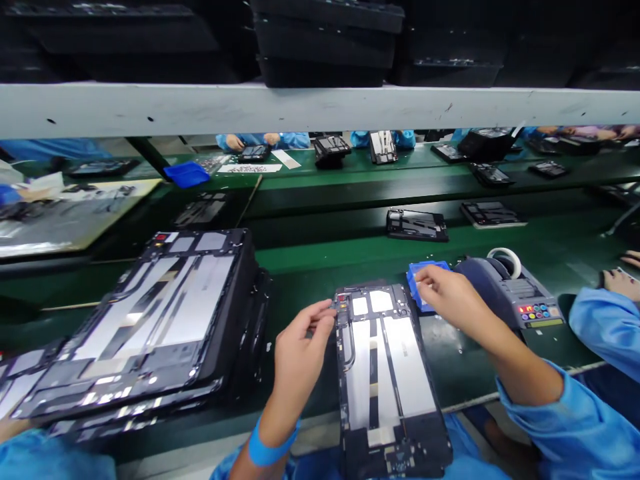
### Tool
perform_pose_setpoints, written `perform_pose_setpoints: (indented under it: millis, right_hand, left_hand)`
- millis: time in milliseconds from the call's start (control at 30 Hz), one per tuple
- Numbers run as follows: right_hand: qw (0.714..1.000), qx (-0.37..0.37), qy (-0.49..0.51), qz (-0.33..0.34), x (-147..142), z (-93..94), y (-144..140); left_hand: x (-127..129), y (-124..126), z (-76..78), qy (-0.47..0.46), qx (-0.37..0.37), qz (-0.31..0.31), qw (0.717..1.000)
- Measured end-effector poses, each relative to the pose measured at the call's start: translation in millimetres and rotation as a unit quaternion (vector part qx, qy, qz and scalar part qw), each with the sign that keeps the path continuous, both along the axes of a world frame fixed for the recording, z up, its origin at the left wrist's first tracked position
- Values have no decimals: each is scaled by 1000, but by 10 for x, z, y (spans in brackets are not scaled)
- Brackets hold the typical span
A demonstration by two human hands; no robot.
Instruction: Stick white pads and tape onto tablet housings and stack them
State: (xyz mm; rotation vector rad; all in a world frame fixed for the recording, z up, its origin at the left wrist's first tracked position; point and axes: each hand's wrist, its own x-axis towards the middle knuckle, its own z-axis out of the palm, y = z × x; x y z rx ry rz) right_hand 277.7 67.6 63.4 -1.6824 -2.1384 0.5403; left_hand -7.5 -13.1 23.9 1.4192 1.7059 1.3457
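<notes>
the left hand (300, 350) pinches the far left corner of the tablet frame (387, 373), which lies near on the green table (310, 267). the right hand (447, 297), fingers clenched on something too small to tell, rests over the blue tray (417, 273) just right of the frame's far end. a stack of frames (150, 327) sits left.

One tape dispenser (520, 293) — one blue tray (423, 283).

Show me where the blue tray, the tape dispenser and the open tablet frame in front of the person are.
blue tray (416, 275), head view, its left rim
tape dispenser (520, 297), head view, its grey body
open tablet frame (395, 373), head view, its silver inner plate
</notes>
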Motion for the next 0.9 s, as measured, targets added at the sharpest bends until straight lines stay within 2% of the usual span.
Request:
perform_pose_setpoints:
  millis: [67, 133, 200, 300, 467, 733, 800, 900]
  right_hand:
    - [996, -19, 60, 67, -364, 141, -10]
    - [992, -37, 52, 110, -714, 224, 37]
    - [990, -56, 14, 131, -989, 230, 119]
    - [985, -80, -43, 150, -1209, 155, 225]
    - [980, -66, -102, 156, -1254, 82, 272]
    - [966, -134, -143, 170, -1329, 225, 399]
    - [963, -142, -150, 171, -1334, 242, 419]
    - [969, -125, -122, 174, -1266, 178, 379]
  left_hand:
    - [-74, 33, 3, 85, 38, 5, 996]
    - [-131, 101, -12, 159, 71, -28, 984]
    - [-163, 172, -40, 214, 94, -73, 970]
    - [-177, 233, -89, 269, 117, -112, 950]
    - [-184, 229, -165, 298, 141, -123, 936]
    - [-200, 264, -220, 344, 150, -133, 917]
    - [-194, 263, -217, 376, 144, -134, 905]
    - [-170, 230, -179, 457, 120, -131, 872]
